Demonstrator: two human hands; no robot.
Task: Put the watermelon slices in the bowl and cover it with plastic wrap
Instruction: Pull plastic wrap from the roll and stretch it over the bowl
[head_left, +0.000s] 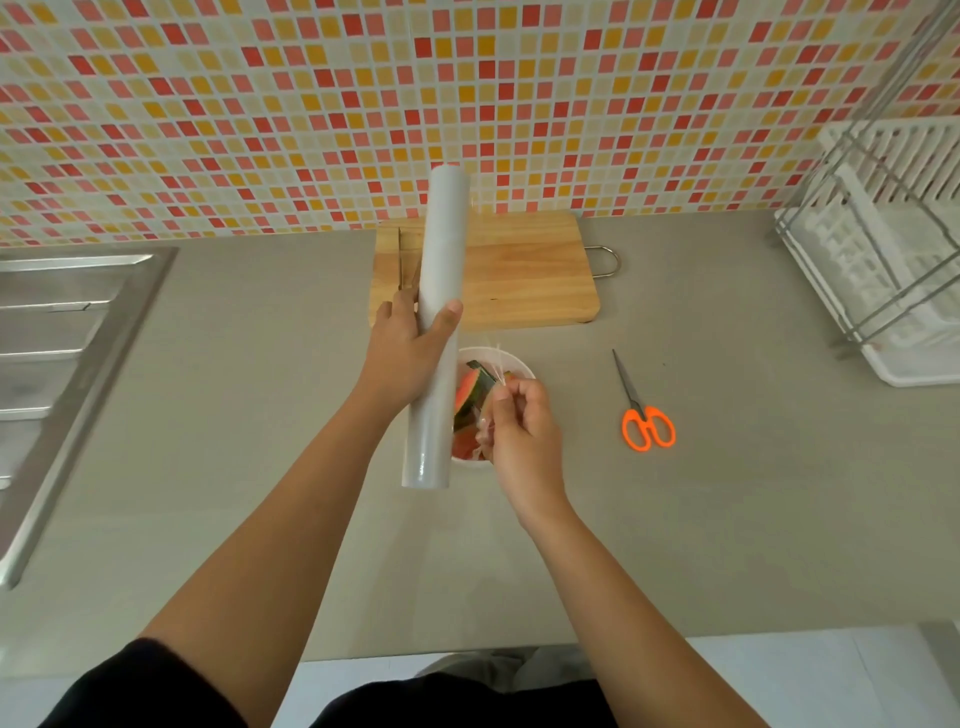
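Observation:
My left hand (408, 353) grips a long white roll of plastic wrap (441, 260), held lengthwise above the counter. Under the roll sits a white bowl (511, 361) with several watermelon slices (467, 395), red flesh and green rind, partly hidden by the roll and my right hand. My right hand (522, 431) pinches the loose clear edge of the film (493, 364) just right of the roll, over the bowl.
A wooden cutting board (524, 270) with a knife (401, 260) lies behind the bowl. Orange-handled scissors (644, 410) lie to the right. A steel sink (57, 332) is at far left, a white dish rack (883, 249) at far right.

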